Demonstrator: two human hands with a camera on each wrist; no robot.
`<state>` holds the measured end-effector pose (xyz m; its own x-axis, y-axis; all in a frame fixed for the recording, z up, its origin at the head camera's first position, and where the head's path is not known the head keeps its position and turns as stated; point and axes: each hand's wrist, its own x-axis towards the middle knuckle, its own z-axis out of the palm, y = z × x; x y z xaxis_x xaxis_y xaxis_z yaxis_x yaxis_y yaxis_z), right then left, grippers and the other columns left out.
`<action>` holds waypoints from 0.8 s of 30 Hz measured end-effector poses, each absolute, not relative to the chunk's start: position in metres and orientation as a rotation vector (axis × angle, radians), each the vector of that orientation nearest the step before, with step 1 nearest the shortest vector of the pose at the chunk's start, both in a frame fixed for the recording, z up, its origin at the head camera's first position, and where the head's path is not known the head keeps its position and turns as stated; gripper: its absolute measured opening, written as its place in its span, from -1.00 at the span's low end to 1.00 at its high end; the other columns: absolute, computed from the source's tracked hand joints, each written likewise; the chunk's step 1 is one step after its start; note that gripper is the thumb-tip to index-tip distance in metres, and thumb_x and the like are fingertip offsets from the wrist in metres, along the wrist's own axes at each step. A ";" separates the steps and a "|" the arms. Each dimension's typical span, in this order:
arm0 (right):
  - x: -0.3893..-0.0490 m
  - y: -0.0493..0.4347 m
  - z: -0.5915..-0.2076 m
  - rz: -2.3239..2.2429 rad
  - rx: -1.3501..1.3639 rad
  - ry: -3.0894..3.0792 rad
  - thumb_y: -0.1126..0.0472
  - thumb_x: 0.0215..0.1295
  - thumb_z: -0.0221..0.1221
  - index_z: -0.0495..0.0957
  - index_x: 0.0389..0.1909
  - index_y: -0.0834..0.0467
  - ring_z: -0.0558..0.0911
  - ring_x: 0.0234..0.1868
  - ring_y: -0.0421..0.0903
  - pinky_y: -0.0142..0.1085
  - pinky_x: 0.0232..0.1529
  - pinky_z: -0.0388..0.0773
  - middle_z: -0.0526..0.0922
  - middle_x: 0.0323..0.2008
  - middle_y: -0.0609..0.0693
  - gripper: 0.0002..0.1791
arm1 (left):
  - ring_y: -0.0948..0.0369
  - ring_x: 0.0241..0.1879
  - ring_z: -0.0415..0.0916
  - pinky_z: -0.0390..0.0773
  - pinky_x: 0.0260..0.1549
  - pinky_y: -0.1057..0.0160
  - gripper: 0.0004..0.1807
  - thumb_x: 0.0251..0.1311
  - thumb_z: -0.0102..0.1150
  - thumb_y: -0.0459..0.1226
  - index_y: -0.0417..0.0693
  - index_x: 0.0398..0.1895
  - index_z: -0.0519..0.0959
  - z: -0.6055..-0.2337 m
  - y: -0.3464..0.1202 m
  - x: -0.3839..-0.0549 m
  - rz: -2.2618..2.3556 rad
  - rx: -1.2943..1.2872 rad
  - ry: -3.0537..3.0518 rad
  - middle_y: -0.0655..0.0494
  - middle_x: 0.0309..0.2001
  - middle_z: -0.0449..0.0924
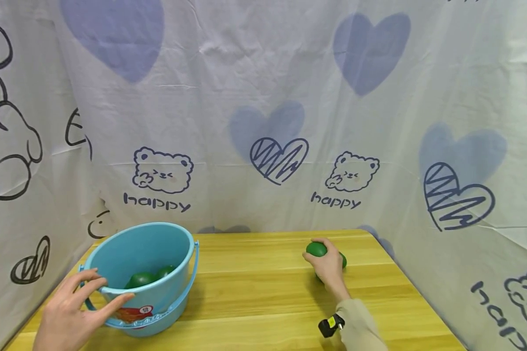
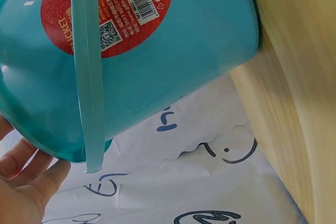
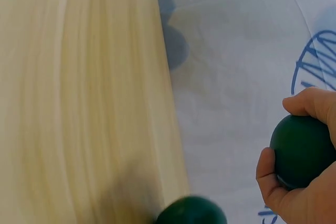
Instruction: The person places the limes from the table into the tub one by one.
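Observation:
A light blue bucket (image 1: 138,297) stands at the left of the table, several smooth green rounded objects (image 1: 142,279) inside it. My left hand (image 1: 72,307) holds the bucket's near-left rim between fingers and thumb. In the left wrist view, the fingers (image 2: 34,174) are at the rim of the tilted-looking bucket (image 2: 173,82). Over the right side of the table, my right hand (image 1: 329,265) grips one green rounded object (image 1: 316,249), seen closer in the right wrist view (image 3: 300,150). Another green object (image 1: 344,260) shows partly hidden behind that hand.
The wooden table (image 1: 254,292) ends at a white cloth backdrop (image 1: 228,146) printed with hearts and bears. The bucket's handle (image 1: 196,263) hangs down along its side. A small black device (image 1: 331,325) is on the right wrist.

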<state>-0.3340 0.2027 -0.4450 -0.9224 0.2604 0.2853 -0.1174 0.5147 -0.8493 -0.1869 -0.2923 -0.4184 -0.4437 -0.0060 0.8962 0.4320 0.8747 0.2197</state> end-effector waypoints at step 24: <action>-0.336 0.144 -0.418 1.528 0.032 -2.391 0.24 0.06 0.40 0.57 0.04 0.00 0.67 -0.32 0.02 -0.20 -0.39 0.65 0.57 -0.03 0.23 -0.53 | 0.02 -0.17 0.43 0.29 -0.19 0.67 -0.29 -0.64 0.66 0.16 -0.21 -0.47 0.68 -0.417 -0.293 -0.188 -0.498 -0.306 -1.967 -0.04 -0.26 0.60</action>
